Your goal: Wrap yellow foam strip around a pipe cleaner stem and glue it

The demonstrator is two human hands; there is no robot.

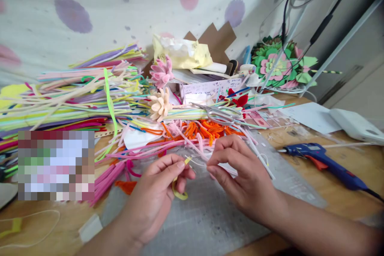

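Between the thumb and fingers of my left hand (163,192) is a yellow strip (180,195), its tip pointing up and its lower end curling under the fingers. A thin whitish strand (197,163) runs from near that tip toward my right hand (240,176). My right hand is closed in a pinch at the strand's other end; whether the fingertips grip it is too small to tell. Both hands are above a grey cutting mat (207,220), a short distance apart.
Bundles of coloured pipe cleaners (75,104) fill the left and back. Scissors (220,114) lie behind the hands, near orange curled pieces (204,130) and a peach fuzzy flower (160,105). A blue glue gun (327,164) lies at the right.
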